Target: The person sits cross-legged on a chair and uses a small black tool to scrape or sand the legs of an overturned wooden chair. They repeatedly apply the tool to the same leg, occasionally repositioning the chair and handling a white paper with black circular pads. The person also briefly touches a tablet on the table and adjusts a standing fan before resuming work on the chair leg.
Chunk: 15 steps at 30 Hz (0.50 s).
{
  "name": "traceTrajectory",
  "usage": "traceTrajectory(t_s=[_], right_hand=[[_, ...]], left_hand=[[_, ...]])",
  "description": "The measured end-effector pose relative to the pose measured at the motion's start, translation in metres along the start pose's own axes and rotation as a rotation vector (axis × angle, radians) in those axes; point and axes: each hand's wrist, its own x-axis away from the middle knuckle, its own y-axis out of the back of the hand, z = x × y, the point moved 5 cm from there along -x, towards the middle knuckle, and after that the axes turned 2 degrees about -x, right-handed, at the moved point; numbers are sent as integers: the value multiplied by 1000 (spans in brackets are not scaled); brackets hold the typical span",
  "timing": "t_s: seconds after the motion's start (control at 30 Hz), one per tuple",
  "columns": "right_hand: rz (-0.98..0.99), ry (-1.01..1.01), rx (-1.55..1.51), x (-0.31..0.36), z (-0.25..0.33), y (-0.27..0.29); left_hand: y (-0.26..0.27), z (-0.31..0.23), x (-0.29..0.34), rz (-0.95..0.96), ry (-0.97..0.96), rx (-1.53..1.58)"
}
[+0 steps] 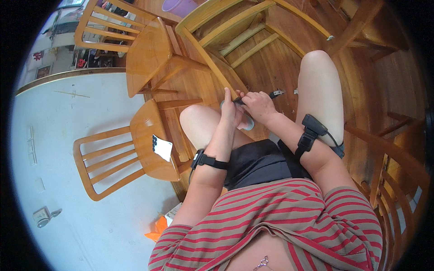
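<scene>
A wooden chair (212,63) lies tipped over in front of me, and one of its legs points toward my lap. My left hand (231,110) is closed around the end of that leg, its thumb lying along the wood. Right beside it, my right hand (260,106) has its fingers pinched on a small dark piece (239,100) at the leg's end. What kind of piece it is cannot be made out, since the fingers partly cover it. Another leg of the same chair ends in a whitish pad (330,38).
Two upright wooden chairs stand at left; the nearer seat (151,135) bears a white card with black round pads (162,148). A small dark and white item (275,94) lies on the floor beyond my right hand. More chairs (398,180) stand at right, a purple bin (178,6) at the back.
</scene>
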Motion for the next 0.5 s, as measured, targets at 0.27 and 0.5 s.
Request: traceTrajectory(t_s=[0.27,0.5], right_hand=[[-19,-84,-90,6,-3,0],[48,-35,100,0,7,-9]], left_hand=[[4,3,-7,51,0,1],[12,4,-10,-48,-18,-46]])
